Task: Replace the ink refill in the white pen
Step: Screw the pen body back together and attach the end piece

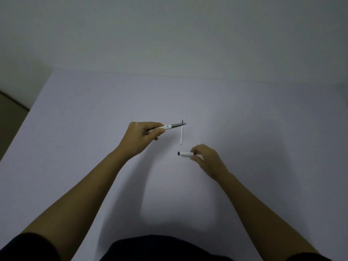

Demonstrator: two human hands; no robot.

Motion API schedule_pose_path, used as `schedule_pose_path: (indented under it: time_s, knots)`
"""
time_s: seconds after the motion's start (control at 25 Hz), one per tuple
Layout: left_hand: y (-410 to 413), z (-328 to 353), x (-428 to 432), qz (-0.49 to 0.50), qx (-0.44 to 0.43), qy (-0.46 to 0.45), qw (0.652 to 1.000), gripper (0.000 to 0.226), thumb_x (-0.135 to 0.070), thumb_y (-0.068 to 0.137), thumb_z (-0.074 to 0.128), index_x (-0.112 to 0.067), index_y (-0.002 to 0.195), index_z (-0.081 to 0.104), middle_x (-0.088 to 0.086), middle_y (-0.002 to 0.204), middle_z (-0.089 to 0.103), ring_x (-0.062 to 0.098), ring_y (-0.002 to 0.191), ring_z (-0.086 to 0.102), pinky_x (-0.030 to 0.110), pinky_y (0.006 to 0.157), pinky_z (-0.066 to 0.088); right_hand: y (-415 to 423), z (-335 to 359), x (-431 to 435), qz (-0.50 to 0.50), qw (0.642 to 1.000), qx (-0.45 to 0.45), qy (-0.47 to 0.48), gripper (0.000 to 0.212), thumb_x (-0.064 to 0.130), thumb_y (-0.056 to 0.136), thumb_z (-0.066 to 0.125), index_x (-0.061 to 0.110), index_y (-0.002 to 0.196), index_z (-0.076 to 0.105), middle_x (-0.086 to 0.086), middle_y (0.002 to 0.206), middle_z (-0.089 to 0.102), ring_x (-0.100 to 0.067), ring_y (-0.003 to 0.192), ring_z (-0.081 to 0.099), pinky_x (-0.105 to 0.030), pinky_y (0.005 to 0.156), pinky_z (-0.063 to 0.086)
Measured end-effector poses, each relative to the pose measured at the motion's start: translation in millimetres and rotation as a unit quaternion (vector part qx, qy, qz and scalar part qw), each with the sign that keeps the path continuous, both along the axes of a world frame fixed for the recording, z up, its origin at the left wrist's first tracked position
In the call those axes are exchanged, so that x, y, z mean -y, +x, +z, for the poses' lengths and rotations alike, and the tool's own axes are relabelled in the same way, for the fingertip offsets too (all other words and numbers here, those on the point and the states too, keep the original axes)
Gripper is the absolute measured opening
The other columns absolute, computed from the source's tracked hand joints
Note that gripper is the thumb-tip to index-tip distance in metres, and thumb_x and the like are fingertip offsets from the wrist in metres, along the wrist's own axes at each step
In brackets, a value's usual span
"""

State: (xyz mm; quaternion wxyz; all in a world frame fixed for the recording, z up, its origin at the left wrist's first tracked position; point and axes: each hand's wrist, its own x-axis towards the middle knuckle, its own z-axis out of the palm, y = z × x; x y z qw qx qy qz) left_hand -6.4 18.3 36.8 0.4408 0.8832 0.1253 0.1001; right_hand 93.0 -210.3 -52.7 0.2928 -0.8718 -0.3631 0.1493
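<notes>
My left hand (143, 136) grips the white pen (169, 126) by its barrel, a little above the table; the grey tapered tip points right. A thin white ink refill (181, 135) with a dark tip lies on the table just right of the pen's tip, running away from me. My right hand (206, 159) holds the white pen cap (185, 153), whose dark open end faces left, low over the table below the refill.
The white table (94, 129) fills the view, with its far edge against a pale wall (169, 34). The left table edge drops off to a darker floor (9, 113). My dark sleeves and clothing show at the bottom.
</notes>
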Motion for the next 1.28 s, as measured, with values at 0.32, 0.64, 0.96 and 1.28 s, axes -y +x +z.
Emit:
schedule_pose_path:
  time_s: [0.32, 0.64, 0.96, 1.28]
  knots:
    - [-14.3, -2.2, -16.1, -0.015, -0.021, 0.008, 1.0, 0.015, -0.028, 0.086, 0.063, -0.023, 0.096, 0.074, -0.008, 0.07, 0.07, 0.004, 0.067, 0.066, 0.005, 0.058, 0.041, 22.8, 69.0, -8.5, -0.11, 0.973, -0.106, 0.175, 0.018, 0.009, 0.081, 0.068, 0.019, 0.096, 0.07, 0.001, 0.093, 0.067, 0.013, 0.071, 0.062, 0.001, 0.067, 0.041]
    - [-16.1, 3.5, -12.5, -0.03, -0.004, 0.015, 0.999, 0.013, -0.027, 0.087, 0.063, -0.024, 0.093, 0.074, -0.02, 0.062, 0.066, -0.001, 0.064, 0.065, 0.002, 0.055, 0.038, 16.2, 77.8, -15.5, -0.105, 0.969, -0.11, 0.197, 0.018, 0.01, 0.082, 0.067, 0.022, 0.095, 0.068, 0.002, 0.094, 0.067, 0.012, 0.073, 0.062, 0.001, 0.068, 0.041]
    - [-19.3, 7.7, -16.1, -0.02, 0.011, 0.008, 1.0, 0.012, -0.029, 0.086, 0.064, -0.026, 0.091, 0.074, -0.02, 0.065, 0.068, 0.001, 0.064, 0.065, 0.003, 0.056, 0.04, 19.9, 82.0, -14.5, -0.119, 0.968, -0.1, 0.198, 0.017, 0.011, 0.082, 0.067, 0.022, 0.095, 0.068, 0.006, 0.094, 0.065, 0.013, 0.074, 0.062, 0.001, 0.07, 0.043]
    - [-12.7, 10.1, -6.5, -0.034, 0.012, 0.017, 0.999, 0.014, -0.026, 0.086, 0.064, -0.023, 0.095, 0.074, 0.0, 0.07, 0.071, 0.007, 0.066, 0.065, 0.009, 0.057, 0.042, 9.2, 90.7, -24.8, -0.071, 0.975, -0.087, 0.191, 0.017, 0.011, 0.081, 0.068, 0.018, 0.097, 0.071, 0.008, 0.083, 0.068, 0.007, 0.075, 0.063, 0.001, 0.069, 0.043]
